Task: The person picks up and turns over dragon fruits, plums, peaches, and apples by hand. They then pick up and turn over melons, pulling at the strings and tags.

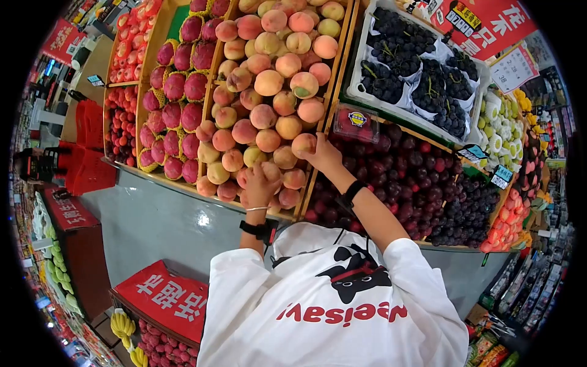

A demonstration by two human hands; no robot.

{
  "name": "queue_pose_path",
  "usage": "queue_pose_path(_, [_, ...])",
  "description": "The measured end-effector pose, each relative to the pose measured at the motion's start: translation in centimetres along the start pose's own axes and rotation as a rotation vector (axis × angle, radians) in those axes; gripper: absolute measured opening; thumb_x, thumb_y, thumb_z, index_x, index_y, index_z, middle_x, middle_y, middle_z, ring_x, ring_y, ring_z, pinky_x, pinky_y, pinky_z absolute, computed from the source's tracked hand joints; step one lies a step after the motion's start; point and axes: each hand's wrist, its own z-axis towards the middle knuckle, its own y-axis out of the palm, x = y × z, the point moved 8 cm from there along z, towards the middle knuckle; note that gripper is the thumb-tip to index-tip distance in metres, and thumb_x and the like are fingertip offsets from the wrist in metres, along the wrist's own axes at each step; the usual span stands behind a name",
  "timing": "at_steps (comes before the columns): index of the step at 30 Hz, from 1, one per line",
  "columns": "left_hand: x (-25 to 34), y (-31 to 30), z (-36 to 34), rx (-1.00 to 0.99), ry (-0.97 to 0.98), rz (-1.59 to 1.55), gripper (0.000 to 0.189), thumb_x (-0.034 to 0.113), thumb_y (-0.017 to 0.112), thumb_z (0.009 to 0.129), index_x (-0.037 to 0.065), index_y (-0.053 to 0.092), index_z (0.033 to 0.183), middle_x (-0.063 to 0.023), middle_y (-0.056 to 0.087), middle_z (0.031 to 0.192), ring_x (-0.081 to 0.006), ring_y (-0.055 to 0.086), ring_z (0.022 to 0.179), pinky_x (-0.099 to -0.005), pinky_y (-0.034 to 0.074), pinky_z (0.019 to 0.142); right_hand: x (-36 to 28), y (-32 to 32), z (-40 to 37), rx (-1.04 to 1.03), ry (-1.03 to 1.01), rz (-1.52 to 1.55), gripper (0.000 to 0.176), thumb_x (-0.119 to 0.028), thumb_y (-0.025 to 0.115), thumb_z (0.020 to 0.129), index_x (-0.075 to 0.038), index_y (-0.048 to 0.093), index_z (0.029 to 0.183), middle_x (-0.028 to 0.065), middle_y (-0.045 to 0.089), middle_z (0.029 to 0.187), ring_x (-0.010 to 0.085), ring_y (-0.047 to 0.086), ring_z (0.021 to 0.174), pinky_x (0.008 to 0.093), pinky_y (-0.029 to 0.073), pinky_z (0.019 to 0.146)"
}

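Peaches (268, 82) fill a wooden-edged bin in front of me. At the bin's near end, my left hand (262, 183) is closed around a peach (272, 172), partly hidden by the fingers. My right hand (324, 153) reaches to the bin's right side, its fingers closed on another peach (303, 145). That peach rests against its neighbours beside the wooden divider (333, 98). Both wrists wear black bands, and a light bracelet circles the left one.
Dragon fruit (175, 86) lies left of the peaches. Dark plums (391, 177) and a white crate (354, 79) of black grapes are on the right. A red-covered stand (162, 296) and bananas (123, 324) stand low at the left.
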Motion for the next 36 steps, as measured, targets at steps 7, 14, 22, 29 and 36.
queue_pose_path(7, [-2.3,-3.7,-3.1,-0.029,-0.109,-0.117,0.077,0.027,0.082,0.061,0.003,0.042,0.123,-0.0229,0.048,0.112,-0.0403,0.048,0.101,-0.0447,0.045,0.087,1.2,1.9,1.0,-0.112,0.135,0.177,0.080,-0.054,0.075,0.063,-0.008,0.045,0.121,0.0160,0.061,0.111,0.0326,0.062,0.099,0.0417,0.051,0.080])
queue_pose_path(14, [-5.5,-1.1,-7.4,-0.183,-0.181,-0.260,0.076,0.025,0.083,0.060,0.008,0.042,0.122,-0.0209,0.047,0.114,-0.0390,0.049,0.103,-0.0450,0.045,0.087,2.3,2.9,-3.1,-0.055,-0.003,0.200,0.071,-0.051,0.076,0.063,-0.011,0.046,0.114,0.0161,0.060,0.107,0.0348,0.061,0.096,0.0439,0.051,0.076])
queue_pose_path(22, [-1.2,2.8,-10.6,-0.356,0.059,-0.280,0.073,0.024,0.083,0.060,0.008,0.044,0.121,-0.0198,0.049,0.116,-0.0417,0.055,0.101,-0.0465,0.051,0.080,0.9,5.1,-9.1,-0.112,-0.209,0.158,0.079,-0.041,0.077,0.060,-0.011,0.039,0.122,0.0161,0.056,0.113,0.0353,0.062,0.094,0.0441,0.052,0.073])
queue_pose_path(29, [0.0,4.6,-11.7,-0.177,0.195,-0.056,0.073,0.022,0.081,0.055,0.008,0.045,0.117,-0.0173,0.049,0.109,-0.0409,0.054,0.094,-0.0471,0.049,0.074,1.2,5.5,-9.8,-0.086,-0.209,0.153,0.081,-0.041,0.077,0.062,-0.011,0.036,0.125,0.0156,0.054,0.116,0.0351,0.061,0.095,0.0438,0.052,0.073])
queue_pose_path(36, [0.3,5.7,-12.0,-0.218,0.235,0.064,0.083,0.025,0.085,0.052,0.004,0.043,0.120,-0.0193,0.050,0.110,-0.0398,0.051,0.100,-0.0455,0.047,0.081,1.2,5.3,-10.1,-0.064,-0.159,0.189,0.078,-0.038,0.080,0.061,-0.013,0.040,0.123,0.0126,0.056,0.117,0.0342,0.061,0.096,0.0438,0.052,0.075])
